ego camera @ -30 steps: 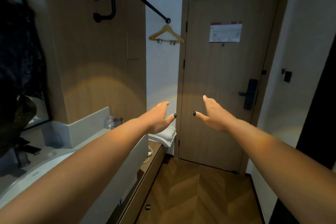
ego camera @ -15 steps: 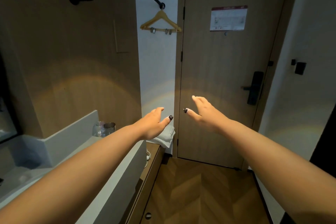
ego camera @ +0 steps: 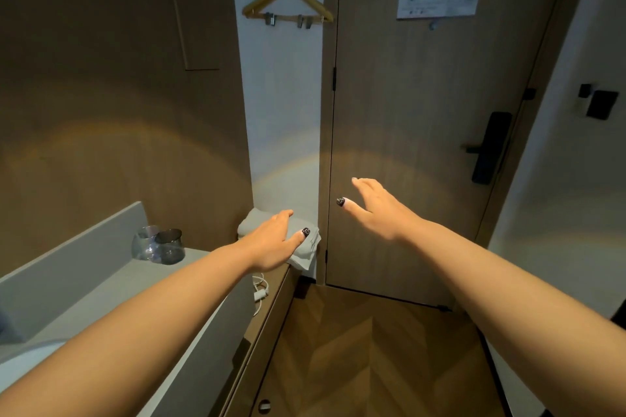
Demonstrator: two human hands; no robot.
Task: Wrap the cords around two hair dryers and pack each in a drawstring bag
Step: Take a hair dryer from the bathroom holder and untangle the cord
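Observation:
No hair dryer or drawstring bag shows plainly. A white cord with a small white plug (ego camera: 260,291) lies on the low wooden shelf (ego camera: 271,325), partly hidden behind my left wrist. My left hand (ego camera: 274,240) reaches forward with straight fingers, in front of a folded grey cloth (ego camera: 306,249) at the shelf's far end. My right hand (ego camera: 376,210) is stretched out in the air before the door, fingers straight, holding nothing.
A grey counter (ego camera: 111,284) with two glass cups (ego camera: 159,245) runs along my left. A closed wooden door (ego camera: 423,132) with a black handle lock (ego camera: 487,149) stands ahead. A wooden hanger (ego camera: 288,0) hangs from a black rail. Herringbone floor (ego camera: 369,362) lies below.
The view has moved forward and turned right, so the mirror and sink edge left the frame. Both outstretched hands sank lower and now sit closer to the shelf and door.

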